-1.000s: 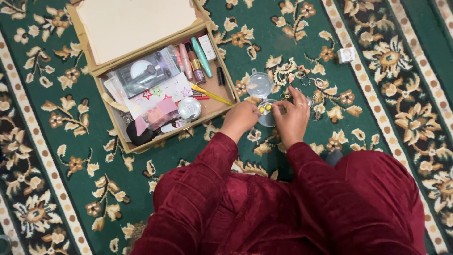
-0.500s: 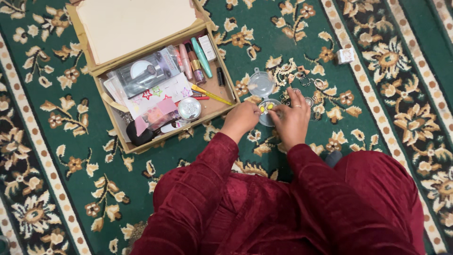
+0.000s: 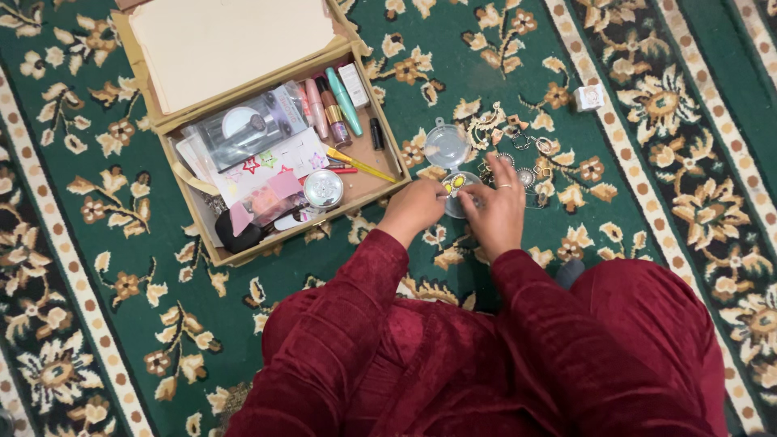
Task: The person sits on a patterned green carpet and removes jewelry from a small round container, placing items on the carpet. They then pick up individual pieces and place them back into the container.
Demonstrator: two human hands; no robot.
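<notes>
Hands meet over a small clear round container (image 3: pixel 456 194) lying on the green floral carpet (image 3: pixel 121 243), just right of the open cardboard box (image 3: pixel 395 154). The left hand (image 3: pixel 414 206) curls at the container's left rim, its grip closed against the edge; the right hand (image 3: pixel 495 209), a ring on one finger, pinches at a pair of yellow earrings (image 3: pixel 453 183) sitting in the container, fingertips close together on or just at them. Whether the earrings are actually lifted clear I cannot tell.

The step in hand looks like sorting jewellery at the container. The next move would call for a fine pinch and a steady left hand on the light container, so it does not slide.

The container's clear lid (image 3: pixel 445 146) lies just above it, hinged or touching. More jewellery pieces (image 3: pixel 526 154) are scattered to the right, and a small white cube-shaped box (image 3: pixel 588 98) sits well apart beyond them.

In the cardboard box: a clear flat packet with a dark tool (image 3: pixel 243 128), a white card with coloured stars (image 3: pixel 271 158), a teal tube (image 3: pixel 346 99), pink and brown tubes beside it, a yellow pencil (image 3: pixel 364 164), a round silver compact (image 3: pixel 324 188).
</notes>
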